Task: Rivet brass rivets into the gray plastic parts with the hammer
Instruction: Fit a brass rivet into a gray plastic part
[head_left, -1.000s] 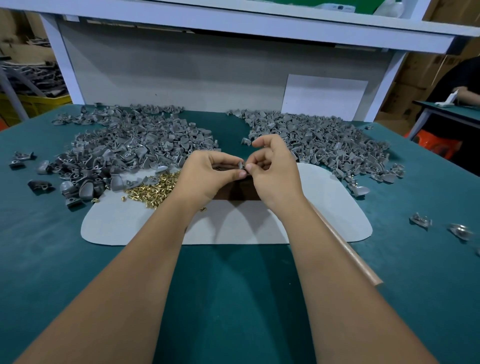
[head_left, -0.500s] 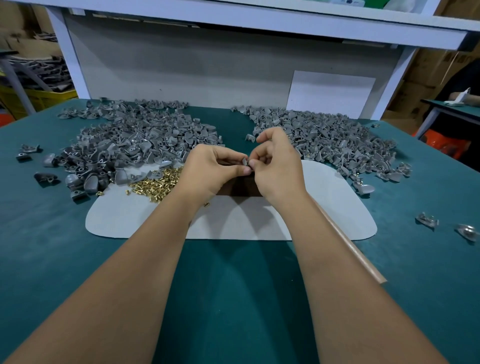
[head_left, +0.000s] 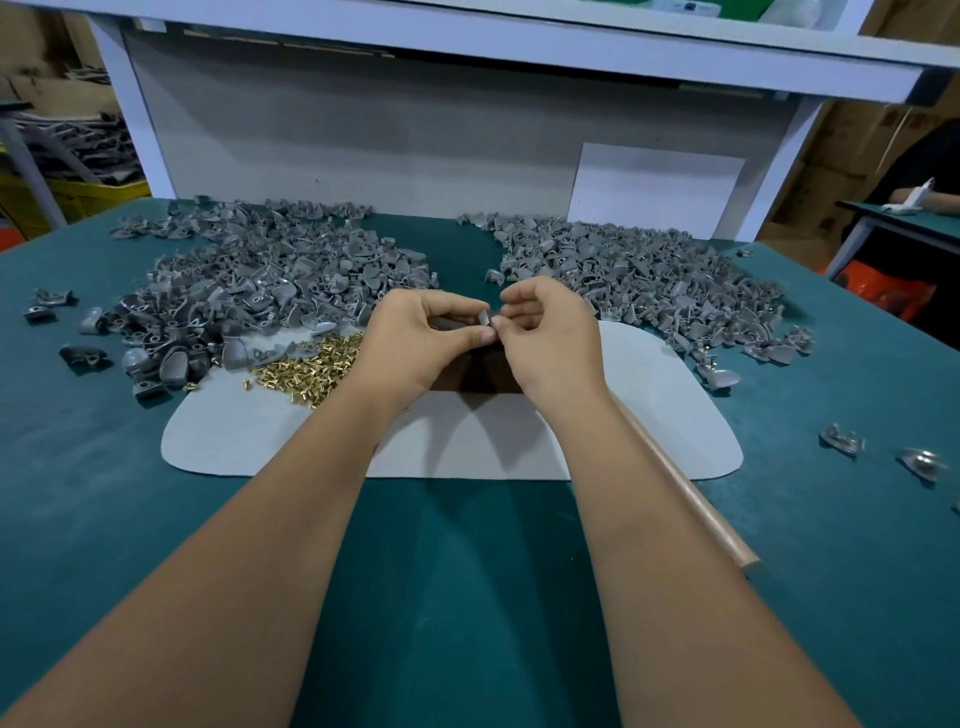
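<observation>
Between both hands' fingers (head_left: 480, 338): gray part (head_left: 484, 318)

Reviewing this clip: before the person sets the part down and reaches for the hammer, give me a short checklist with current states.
1. Gray part held: ok, the left hand pinches it.
2. Rivet seated in the part: cannot tell; the right hand fingertips pinch at it and hide the spot.
3. Brass rivets within reach: ok, heaped on the gray mat beside the left hand.
4. Hammer handle reachable: ok, lying along the right forearm; head hidden.
5. Dark block under the hands free: cannot tell, mostly covered.
</observation>
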